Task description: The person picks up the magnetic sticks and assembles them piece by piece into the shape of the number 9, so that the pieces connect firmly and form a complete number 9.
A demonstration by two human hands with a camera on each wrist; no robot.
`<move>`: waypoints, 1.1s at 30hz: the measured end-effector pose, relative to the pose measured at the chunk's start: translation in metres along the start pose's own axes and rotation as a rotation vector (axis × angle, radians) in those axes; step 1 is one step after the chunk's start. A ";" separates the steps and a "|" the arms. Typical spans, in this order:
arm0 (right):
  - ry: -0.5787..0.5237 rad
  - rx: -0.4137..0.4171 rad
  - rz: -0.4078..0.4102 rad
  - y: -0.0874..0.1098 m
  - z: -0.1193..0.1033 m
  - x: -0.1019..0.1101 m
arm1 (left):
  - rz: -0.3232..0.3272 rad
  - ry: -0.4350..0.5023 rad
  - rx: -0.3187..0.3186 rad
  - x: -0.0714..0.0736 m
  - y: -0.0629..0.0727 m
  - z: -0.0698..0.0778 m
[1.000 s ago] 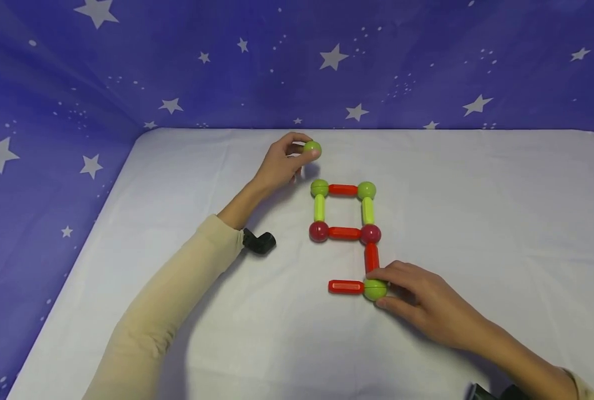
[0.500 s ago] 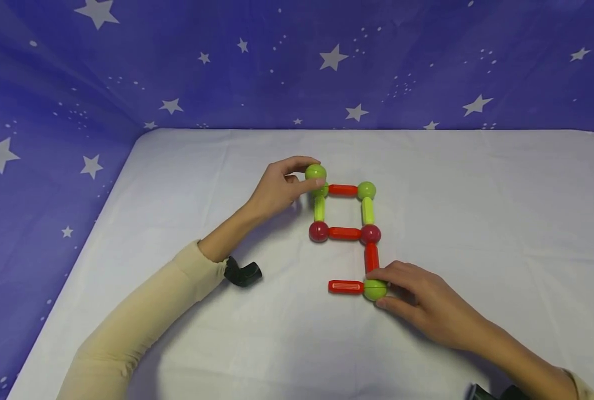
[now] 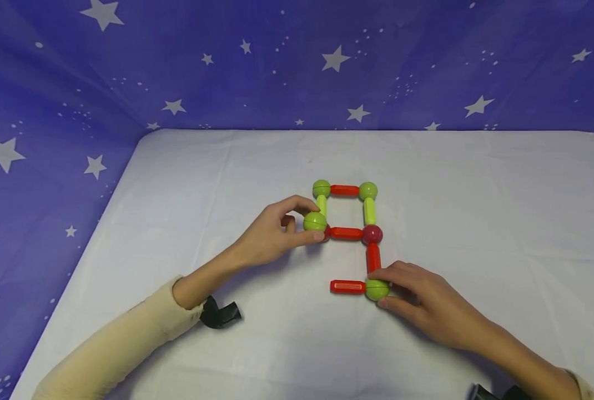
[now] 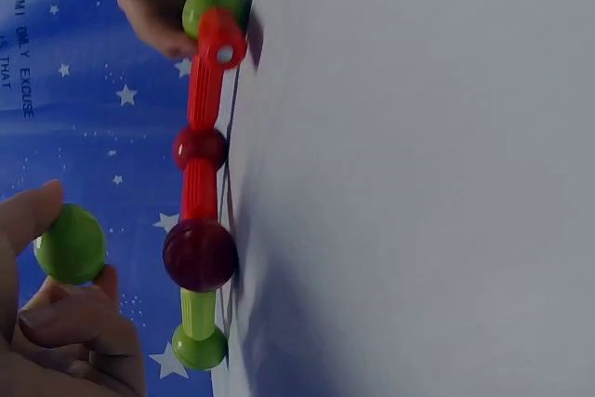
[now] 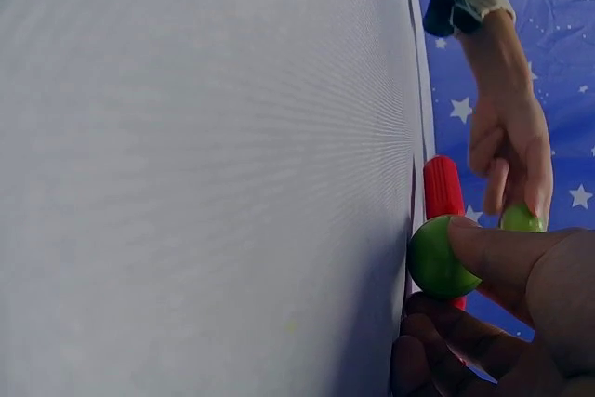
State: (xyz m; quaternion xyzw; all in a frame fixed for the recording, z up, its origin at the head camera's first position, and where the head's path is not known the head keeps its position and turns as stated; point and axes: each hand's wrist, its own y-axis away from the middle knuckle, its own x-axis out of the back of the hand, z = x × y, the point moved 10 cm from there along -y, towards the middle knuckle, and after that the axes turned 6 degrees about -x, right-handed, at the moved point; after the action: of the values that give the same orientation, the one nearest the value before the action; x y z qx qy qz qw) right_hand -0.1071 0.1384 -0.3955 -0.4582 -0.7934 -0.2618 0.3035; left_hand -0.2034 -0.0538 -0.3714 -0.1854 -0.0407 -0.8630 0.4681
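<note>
Between thumb and fingers, my left hand [image 3: 267, 233] pinches a green ball [image 3: 315, 221], raised above the white cloth in the left wrist view. In the head view this ball partly covers a dark red ball [image 4: 200, 256] at the near left corner of a square of rods and balls. From the square's other red ball [image 3: 372, 234], a red rod [image 3: 373, 258] runs toward me to a lower green ball [image 3: 377, 289]. My right hand [image 3: 427, 305] grips that lower ball. Another red rod [image 3: 347, 286] points left from it, its left end free.
The square's far side has two green balls, left [image 3: 321, 188] and right [image 3: 368, 191], joined by a red rod [image 3: 344, 190]. White cloth [image 3: 477, 222] covers the table. A blue star-patterned curtain [image 3: 277, 72] hangs behind and at left. Dark camera mounts [image 3: 220, 313] sit at the wrists.
My left hand has brought its green ball from beyond the square toward me, past the far left corner to the near left one. My right hand stays on the lower ball.
</note>
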 end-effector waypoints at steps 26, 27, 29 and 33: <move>0.013 -0.012 0.001 0.001 0.000 0.000 | -0.282 -0.156 0.029 -0.047 0.046 -0.011; 0.013 -0.011 0.001 0.001 -0.001 -0.001 | -0.290 -0.169 0.022 -0.049 0.047 -0.011; 0.013 -0.007 0.002 0.001 -0.001 -0.001 | -0.303 -0.195 0.013 -0.051 0.047 -0.010; 0.013 0.008 0.013 0.001 -0.002 0.000 | -0.313 -0.212 0.020 -0.052 0.047 -0.010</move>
State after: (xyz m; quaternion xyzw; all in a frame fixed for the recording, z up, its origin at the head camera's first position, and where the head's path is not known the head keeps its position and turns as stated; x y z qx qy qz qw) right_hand -0.1058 0.1376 -0.3943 -0.4604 -0.7894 -0.2597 0.3123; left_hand -0.1414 -0.0412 -0.4045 -0.2619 -0.1268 -0.9006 0.3229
